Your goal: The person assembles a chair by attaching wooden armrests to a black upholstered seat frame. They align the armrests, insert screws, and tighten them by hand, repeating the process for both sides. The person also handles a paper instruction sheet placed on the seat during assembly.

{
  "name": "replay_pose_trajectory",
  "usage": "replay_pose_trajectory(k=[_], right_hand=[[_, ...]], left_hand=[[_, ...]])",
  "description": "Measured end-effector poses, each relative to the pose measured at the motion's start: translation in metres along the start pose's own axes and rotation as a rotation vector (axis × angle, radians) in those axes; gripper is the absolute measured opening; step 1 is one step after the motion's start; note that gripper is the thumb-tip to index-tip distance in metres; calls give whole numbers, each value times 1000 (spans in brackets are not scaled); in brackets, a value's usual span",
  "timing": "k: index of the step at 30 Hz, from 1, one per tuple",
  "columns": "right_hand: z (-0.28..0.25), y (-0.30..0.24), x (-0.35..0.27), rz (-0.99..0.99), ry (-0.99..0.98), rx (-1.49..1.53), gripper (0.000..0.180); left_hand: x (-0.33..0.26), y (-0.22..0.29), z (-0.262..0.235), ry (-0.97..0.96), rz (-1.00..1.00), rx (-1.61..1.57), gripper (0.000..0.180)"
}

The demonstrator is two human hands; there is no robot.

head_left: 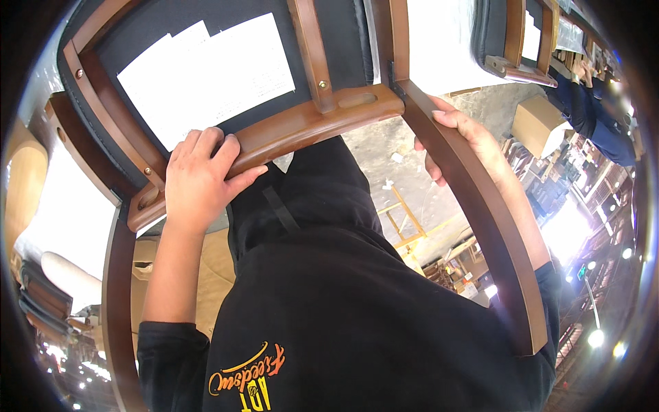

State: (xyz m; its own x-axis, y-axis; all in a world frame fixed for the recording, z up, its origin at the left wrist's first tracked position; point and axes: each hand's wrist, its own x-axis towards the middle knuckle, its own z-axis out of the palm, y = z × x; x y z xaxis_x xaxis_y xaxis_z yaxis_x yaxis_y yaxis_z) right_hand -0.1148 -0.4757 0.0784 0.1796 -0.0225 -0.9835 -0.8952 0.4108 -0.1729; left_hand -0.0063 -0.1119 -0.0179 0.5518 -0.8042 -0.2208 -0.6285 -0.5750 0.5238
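An upturned chair lies in front of me, its brown wooden frame around a black seat underside (343, 41). White printed sheets (226, 75) lie on that underside, and screws show in the wooden rails. My left hand (199, 175) is curled over the near rail (322, 123), fingers on top and thumb along its lower edge. Around the right chair leg (473, 196), close to its joint with the rail, my right hand (470, 134) is closed; the leg hides part of its fingers. The left chair leg (118, 288) runs down past my left forearm.
Another upturned chair (515, 41) stands at the upper right. Beyond it are a cardboard box (539, 123) and a person in dark clothes (594, 117). A light wooden frame (405, 216) is on the floor behind me. More brown chair parts (86, 147) crowd the left side.
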Motion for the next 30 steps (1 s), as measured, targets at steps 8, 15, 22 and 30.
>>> replay_pose_trajectory(k=[8, 15, 22, 30], right_hand=[[-15, 8, 15, -62, -117, 170, 72], [-17, 9, 16, -53, -69, 212, 75], [-6, 14, 13, -76, 12, 170, 81], [-5, 2, 11, 13, 39, 189, 80]], left_hand=[[2, -1, -1, -43, -44, -30, 47], [4, -1, -2, -83, -93, -52, 53], [8, 0, -3, -91, -113, -68, 58], [8, 1, -2, -59, -101, -61, 54]])
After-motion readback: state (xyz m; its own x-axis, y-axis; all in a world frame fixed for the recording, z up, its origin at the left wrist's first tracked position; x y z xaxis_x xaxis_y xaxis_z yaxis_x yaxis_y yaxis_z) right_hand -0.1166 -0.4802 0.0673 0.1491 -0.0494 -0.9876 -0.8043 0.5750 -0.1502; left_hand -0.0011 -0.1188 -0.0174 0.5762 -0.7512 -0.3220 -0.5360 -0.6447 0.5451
